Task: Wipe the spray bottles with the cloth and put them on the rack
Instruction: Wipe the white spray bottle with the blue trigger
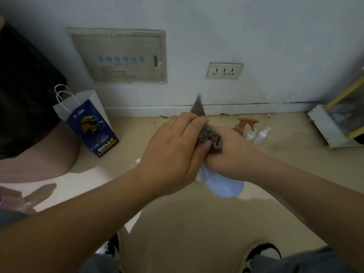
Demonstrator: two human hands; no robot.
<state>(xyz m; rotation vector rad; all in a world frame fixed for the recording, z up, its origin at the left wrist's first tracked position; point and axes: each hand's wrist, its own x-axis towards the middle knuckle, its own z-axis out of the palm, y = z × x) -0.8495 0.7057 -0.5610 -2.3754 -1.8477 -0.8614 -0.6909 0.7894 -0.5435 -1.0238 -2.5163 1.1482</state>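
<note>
A person stands over a beige floor (177, 223) near a wall, both hands meeting in the middle of the view. The left hand (175, 148) is curled around a bunched dark cloth (209, 135), one corner of which pokes up toward the wall. The right hand (228, 154) is wrapped around the upper part of a pale blue spray bottle (222, 186); its fingers are mostly hidden.

The bottle's rounded base points back toward the person. Its top points away toward the wall and is buried under the cloth and both hands, so the nozzle cannot be seen.

The white and yellow rack (325, 127) sits on the floor at the far right, well apart from the hands and on the right hand's side. Three more spray bottles (261, 134), one with an orange trigger, lie on the floor between the hands and the rack. Placing the held bottle looks like a reach rightward and forward.
</note>
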